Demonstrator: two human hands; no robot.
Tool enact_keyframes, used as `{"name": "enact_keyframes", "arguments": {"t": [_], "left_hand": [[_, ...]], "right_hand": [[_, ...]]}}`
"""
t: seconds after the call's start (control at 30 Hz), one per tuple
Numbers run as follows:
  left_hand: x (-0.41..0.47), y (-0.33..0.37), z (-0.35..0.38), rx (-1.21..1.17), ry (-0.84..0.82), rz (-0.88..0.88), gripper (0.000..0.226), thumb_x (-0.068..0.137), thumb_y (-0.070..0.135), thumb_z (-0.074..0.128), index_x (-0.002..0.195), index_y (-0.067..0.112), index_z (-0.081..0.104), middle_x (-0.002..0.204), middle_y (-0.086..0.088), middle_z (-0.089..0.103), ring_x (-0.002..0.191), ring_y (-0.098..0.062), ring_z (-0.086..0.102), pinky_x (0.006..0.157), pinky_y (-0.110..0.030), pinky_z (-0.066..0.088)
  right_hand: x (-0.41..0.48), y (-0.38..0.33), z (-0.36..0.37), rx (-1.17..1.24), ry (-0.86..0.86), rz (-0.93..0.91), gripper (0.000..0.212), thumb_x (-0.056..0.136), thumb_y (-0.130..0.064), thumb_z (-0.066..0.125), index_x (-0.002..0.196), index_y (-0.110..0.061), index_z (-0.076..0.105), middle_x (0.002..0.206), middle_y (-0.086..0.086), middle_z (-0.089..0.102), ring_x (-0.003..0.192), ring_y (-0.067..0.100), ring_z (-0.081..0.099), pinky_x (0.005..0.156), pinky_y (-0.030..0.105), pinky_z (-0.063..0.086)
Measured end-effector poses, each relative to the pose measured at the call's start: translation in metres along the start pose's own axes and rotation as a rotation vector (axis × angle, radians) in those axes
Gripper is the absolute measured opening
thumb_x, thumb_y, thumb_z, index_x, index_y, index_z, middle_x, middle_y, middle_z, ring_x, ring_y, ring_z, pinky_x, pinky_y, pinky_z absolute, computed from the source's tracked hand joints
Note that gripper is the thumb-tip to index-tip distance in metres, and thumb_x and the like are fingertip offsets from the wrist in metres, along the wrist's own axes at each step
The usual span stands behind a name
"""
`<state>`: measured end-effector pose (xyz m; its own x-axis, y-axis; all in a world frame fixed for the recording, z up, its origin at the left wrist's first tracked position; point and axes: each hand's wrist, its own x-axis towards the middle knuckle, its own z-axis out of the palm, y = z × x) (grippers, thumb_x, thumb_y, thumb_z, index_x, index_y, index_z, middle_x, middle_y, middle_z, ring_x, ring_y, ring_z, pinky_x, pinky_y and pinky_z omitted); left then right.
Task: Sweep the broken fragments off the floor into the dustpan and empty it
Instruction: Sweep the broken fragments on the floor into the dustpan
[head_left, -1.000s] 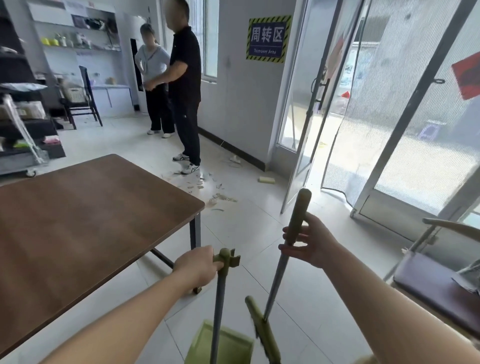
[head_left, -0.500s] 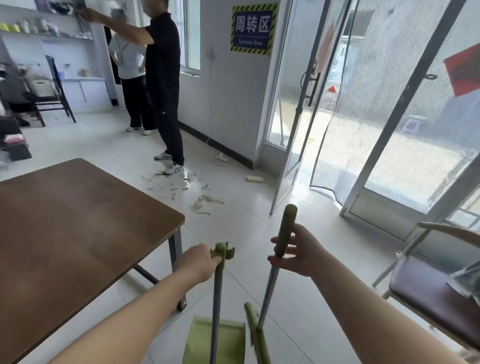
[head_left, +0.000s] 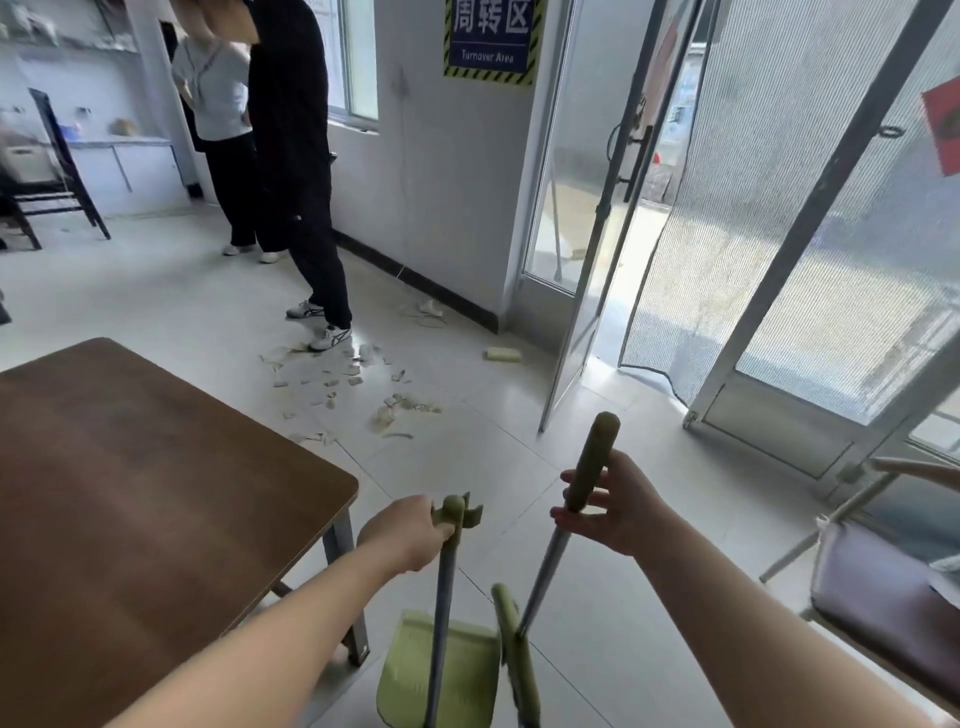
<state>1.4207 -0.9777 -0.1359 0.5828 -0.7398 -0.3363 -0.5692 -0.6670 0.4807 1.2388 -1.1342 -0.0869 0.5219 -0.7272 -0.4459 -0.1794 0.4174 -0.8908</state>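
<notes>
Pale broken fragments (head_left: 358, 387) lie scattered on the white tile floor ahead, between the table corner and a standing person's shoes. My left hand (head_left: 402, 535) grips the top of the long-handled green dustpan (head_left: 441, 670), whose pan hangs low at the bottom of the view. My right hand (head_left: 615, 501) holds the green-gripped broom (head_left: 589, 462) by its upper handle; the broom head (head_left: 517, 654) hangs beside the dustpan.
A brown table (head_left: 130, 493) fills the left. Two people (head_left: 291, 156) stand beyond the fragments. A glass door (head_left: 597, 218) stands open at centre right, with a mesh screen beside it. A purple-seated chair (head_left: 883, 603) is at right. A small yellow block (head_left: 503, 355) lies near the door.
The view has moved closer to the fragments and the table now sits lower left. Both hands keep their hold on the dustpan and broom. The person in black has shifted stance.
</notes>
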Motion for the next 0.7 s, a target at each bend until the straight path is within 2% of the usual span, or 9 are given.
{"name": "enact_keyframes", "arguments": {"t": [0.03, 0.07, 0.1, 0.17, 0.27, 0.37, 0.53, 0.67, 0.7], "left_hand": [[0.007, -0.001, -0.001, 0.002, 0.001, -0.002, 0.023, 0.092, 0.044, 0.050, 0.087, 0.022, 0.047, 0.091, 0.002, 0.062, 0.079, -0.020, 0.066, 0.071, -0.033, 0.050], [0.014, -0.002, -0.002, 0.005, 0.004, -0.002, 0.023, 0.093, 0.044, 0.050, 0.090, 0.021, 0.048, 0.095, 0.002, 0.063, 0.083, -0.020, 0.065, 0.072, -0.034, 0.049], [0.021, -0.003, -0.002, 0.010, 0.006, -0.002, 0.023, 0.093, 0.044, 0.049, 0.093, 0.021, 0.049, 0.098, 0.002, 0.062, 0.087, -0.020, 0.063, 0.072, -0.034, 0.047], [0.036, -0.002, -0.004, 0.035, 0.013, 0.003, 0.024, 0.094, 0.045, 0.046, 0.099, 0.022, 0.048, 0.100, 0.003, 0.058, 0.093, -0.021, 0.059, 0.073, -0.033, 0.044], [0.055, 0.003, -0.011, 0.086, 0.036, 0.009, 0.030, 0.096, 0.045, 0.044, 0.112, 0.020, 0.049, 0.110, 0.001, 0.058, 0.101, -0.022, 0.058, 0.080, -0.035, 0.043], [0.080, 0.006, -0.014, 0.100, 0.062, -0.008, 0.036, 0.096, 0.045, 0.043, 0.119, 0.018, 0.049, 0.119, 0.000, 0.059, 0.106, -0.023, 0.057, 0.083, -0.035, 0.044], [0.127, 0.016, -0.025, 0.087, 0.074, -0.068, 0.038, 0.096, 0.046, 0.042, 0.123, 0.020, 0.047, 0.123, 0.001, 0.058, 0.109, -0.022, 0.056, 0.086, -0.035, 0.043], [0.165, 0.027, -0.036, 0.058, 0.098, -0.105, 0.038, 0.095, 0.047, 0.044, 0.123, 0.021, 0.047, 0.123, 0.003, 0.057, 0.111, -0.021, 0.055, 0.085, -0.035, 0.042], [0.172, 0.030, -0.037, 0.048, 0.099, -0.117, 0.038, 0.095, 0.047, 0.045, 0.122, 0.021, 0.048, 0.122, 0.004, 0.057, 0.110, -0.020, 0.055, 0.085, -0.034, 0.042]], "right_hand": [[0.007, -0.004, 0.004, 0.048, 0.004, 0.063, 0.022, 0.081, -0.029, 0.063, 0.098, -0.018, 0.055, 0.103, 0.004, 0.058, 0.098, 0.026, 0.059, 0.085, 0.050, 0.055], [0.013, -0.007, 0.005, 0.036, -0.019, 0.060, 0.034, 0.072, -0.023, 0.069, 0.102, -0.015, 0.056, 0.107, 0.008, 0.057, 0.103, 0.030, 0.058, 0.086, 0.052, 0.054], [0.019, -0.010, 0.006, 0.008, -0.026, 0.042, 0.048, 0.061, -0.012, 0.073, 0.105, -0.012, 0.055, 0.111, 0.013, 0.056, 0.109, 0.035, 0.058, 0.087, 0.054, 0.053], [0.034, -0.017, 0.007, -0.003, -0.022, 0.034, 0.055, 0.060, 0.002, 0.069, 0.113, -0.006, 0.054, 0.109, 0.017, 0.053, 0.116, 0.043, 0.054, 0.086, 0.053, 0.054], [0.057, -0.032, 0.010, 0.104, -0.005, 0.114, 0.038, 0.078, -0.002, 0.063, 0.116, -0.001, 0.055, 0.103, 0.015, 0.053, 0.114, 0.044, 0.055, 0.072, 0.046, 0.060], [0.085, -0.046, 0.012, 0.040, -0.009, 0.095, 0.010, 0.091, 0.000, 0.056, 0.100, -0.004, 0.054, 0.101, 0.012, 0.053, 0.090, 0.038, 0.061, 0.064, 0.044, 0.061], [0.135, -0.069, 0.012, 0.021, -0.050, 0.099, 0.005, 0.095, -0.009, 0.053, 0.090, -0.011, 0.054, 0.100, 0.009, 0.053, 0.079, 0.030, 0.059, 0.054, 0.039, 0.061], [0.177, -0.093, 0.009, 0.031, -0.068, 0.143, 0.001, 0.092, -0.006, 0.056, 0.092, -0.006, 0.055, 0.101, 0.012, 0.052, 0.075, 0.031, 0.060, 0.069, 0.047, 0.060], [0.186, -0.098, 0.008, 0.031, -0.079, 0.165, 0.005, 0.091, -0.007, 0.056, 0.095, -0.004, 0.056, 0.100, 0.012, 0.052, 0.077, 0.033, 0.061, 0.068, 0.046, 0.060]]}}
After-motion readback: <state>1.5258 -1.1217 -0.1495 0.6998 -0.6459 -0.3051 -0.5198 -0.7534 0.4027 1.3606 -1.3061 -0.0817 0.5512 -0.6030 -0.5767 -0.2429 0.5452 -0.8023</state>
